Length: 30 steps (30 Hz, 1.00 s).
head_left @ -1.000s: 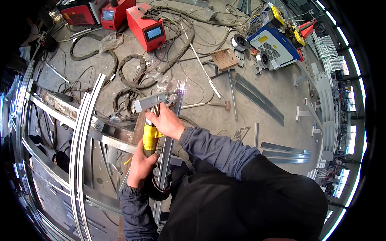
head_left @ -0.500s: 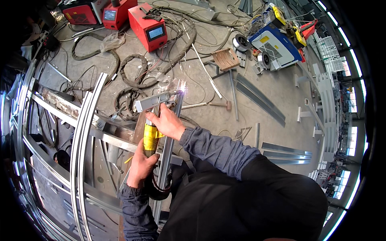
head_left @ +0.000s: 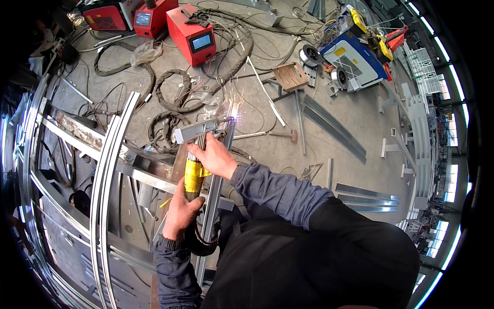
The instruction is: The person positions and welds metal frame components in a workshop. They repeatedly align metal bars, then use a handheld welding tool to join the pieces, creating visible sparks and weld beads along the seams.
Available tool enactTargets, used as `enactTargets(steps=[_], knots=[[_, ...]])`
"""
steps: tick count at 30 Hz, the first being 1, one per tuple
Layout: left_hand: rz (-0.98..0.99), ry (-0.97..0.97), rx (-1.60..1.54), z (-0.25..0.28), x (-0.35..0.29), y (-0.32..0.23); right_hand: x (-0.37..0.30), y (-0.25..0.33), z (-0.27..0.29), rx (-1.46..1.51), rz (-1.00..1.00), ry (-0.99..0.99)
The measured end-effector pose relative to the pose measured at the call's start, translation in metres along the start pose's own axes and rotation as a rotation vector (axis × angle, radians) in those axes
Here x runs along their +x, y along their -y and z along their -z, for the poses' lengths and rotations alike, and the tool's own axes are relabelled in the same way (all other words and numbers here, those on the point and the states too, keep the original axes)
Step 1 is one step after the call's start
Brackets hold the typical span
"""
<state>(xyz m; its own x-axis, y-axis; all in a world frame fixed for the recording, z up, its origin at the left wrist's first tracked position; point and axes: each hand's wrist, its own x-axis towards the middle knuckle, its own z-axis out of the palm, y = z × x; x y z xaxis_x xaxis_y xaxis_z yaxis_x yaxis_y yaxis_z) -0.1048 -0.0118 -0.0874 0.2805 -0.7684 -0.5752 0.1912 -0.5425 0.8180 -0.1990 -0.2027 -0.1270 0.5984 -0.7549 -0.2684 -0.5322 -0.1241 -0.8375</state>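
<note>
Both my hands are closed on a handheld welding gun (head_left: 197,131), with a grey metal head and yellow tape round its handle. My left hand (head_left: 181,210) wraps the lower end of the taped handle. Just above the tape, my right hand (head_left: 216,158) grips it close behind the head. The nozzle points right, at the far end of a long silver metal profile (head_left: 210,216). A bright violet-white glow and orange sparks (head_left: 235,105) rise there, and the glare hides the exact contact point. A dark cable hangs from the handle below my left hand.
Two long silver rails (head_left: 110,154) lie across a metal frame (head_left: 149,179) at left. Red machines (head_left: 177,31) and coiled hoses (head_left: 172,90) occupy the far floor. A hammer (head_left: 293,135), loose metal strips (head_left: 334,129) and a blue-white machine (head_left: 355,56) are to the right.
Orange sparks now spray upward from the nozzle tip, where a smaller glow showed before. My hands and the welding gun have barely moved.
</note>
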Motion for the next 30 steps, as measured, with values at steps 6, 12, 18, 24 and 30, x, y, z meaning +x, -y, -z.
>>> enactTargets(steps=[6, 12, 18, 24, 30], knots=[[-0.003, -0.001, -0.014, -0.001, -0.002, 0.001, -0.004, 0.01, 0.005, 0.012, -0.012, 0.022], [0.096, 0.025, -0.006, 0.002, -0.006, -0.002, -0.008, 0.016, 0.009, 0.041, -0.007, 0.036], [-0.074, -0.059, -0.054, -0.013, -0.027, 0.0, -0.026, 0.011, 0.006, 0.007, 0.022, 0.046], [-0.254, -0.219, 0.101, -0.043, -0.073, 0.012, -0.087, 0.014, 0.022, 0.216, 0.145, 0.06], [-0.191, -0.286, 0.293, -0.114, -0.113, -0.03, -0.147, -0.009, 0.029, 0.957, -0.116, 0.674]])
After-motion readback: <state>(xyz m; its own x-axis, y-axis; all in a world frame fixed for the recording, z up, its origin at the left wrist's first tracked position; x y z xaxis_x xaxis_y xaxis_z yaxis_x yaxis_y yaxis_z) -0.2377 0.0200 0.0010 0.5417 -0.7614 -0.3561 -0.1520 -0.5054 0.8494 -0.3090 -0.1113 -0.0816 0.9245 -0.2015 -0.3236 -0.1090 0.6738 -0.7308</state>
